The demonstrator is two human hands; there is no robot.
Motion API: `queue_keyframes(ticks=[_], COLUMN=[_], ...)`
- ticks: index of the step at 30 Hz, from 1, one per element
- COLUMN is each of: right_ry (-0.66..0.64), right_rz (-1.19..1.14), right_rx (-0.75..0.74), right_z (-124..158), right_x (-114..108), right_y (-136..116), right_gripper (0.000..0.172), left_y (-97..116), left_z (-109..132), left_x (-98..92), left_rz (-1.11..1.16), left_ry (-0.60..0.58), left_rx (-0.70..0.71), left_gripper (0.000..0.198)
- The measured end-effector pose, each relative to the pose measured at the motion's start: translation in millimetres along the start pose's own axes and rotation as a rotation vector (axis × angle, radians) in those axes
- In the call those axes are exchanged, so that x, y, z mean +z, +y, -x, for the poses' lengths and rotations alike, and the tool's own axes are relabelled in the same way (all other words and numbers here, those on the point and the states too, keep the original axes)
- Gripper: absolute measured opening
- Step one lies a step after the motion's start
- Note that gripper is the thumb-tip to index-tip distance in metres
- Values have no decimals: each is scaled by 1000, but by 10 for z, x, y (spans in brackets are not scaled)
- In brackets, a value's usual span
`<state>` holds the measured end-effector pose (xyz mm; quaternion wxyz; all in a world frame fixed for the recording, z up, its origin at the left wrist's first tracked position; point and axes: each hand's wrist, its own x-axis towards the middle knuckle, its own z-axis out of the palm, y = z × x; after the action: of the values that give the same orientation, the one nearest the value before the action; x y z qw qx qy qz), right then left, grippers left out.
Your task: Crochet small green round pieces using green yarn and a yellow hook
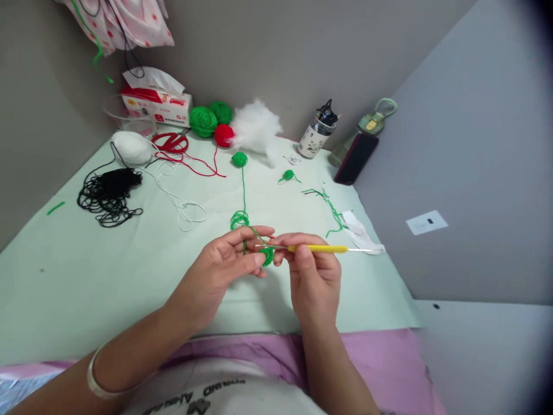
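Between thumb and fingers, my left hand (pixel 227 262) pinches a small green crochet piece (pixel 268 256). My right hand (pixel 314 274) is closed on the yellow handle of a crochet hook (pixel 330 249), which lies nearly level. The hook's metal tip points left and meets the crochet piece; whether a loop is on it I cannot tell. Green yarn (pixel 243 193) runs over my left fingers from loose coils (pixel 239 220) just beyond, and back to a small green ball (pixel 239 159). A bit of orange shows behind the fingertips.
At the back stand a tissue pack (pixel 173 106), green yarn balls (pixel 203 121), a red ball (pixel 223 135), white stuffing (pixel 258 127), a pen cup (pixel 313 140), a bottle (pixel 345 151) and a phone (pixel 356 159). Black yarn (pixel 112 187) lies left, green scraps (pixel 332 208) right.
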<state>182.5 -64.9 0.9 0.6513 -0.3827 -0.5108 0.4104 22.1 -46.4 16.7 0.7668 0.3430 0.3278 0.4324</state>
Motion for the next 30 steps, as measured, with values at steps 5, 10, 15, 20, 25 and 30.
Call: queue_keyframes(ticks=[5, 10, 15, 20, 25, 30], right_ry=[-12, -2, -11, -37, -108, -140], right_rz=[13, 169, 243, 290, 417, 593], right_rx=[22, -102, -204, -264, -463, -554], right_z=[-16, 64, 97, 94, 83, 76], right_x=[-24, 1, 19, 22, 8, -5], right_y=[-60, -113, -110, -77, -50, -53], right_gripper=[23, 20, 21, 24, 28, 28], left_y=[33, 24, 51, 70, 44, 19], left_z=[24, 33, 30, 35, 38, 60], left_x=[-25, -45, -41, -36, -13, 17], left_rz=[-61, -136, -203, -265, -315, -334], left_ry=[28, 69, 96, 128, 170, 229], left_rx=[29, 121, 168, 178, 214, 284], left_gripper=[27, 27, 26, 27, 30, 28])
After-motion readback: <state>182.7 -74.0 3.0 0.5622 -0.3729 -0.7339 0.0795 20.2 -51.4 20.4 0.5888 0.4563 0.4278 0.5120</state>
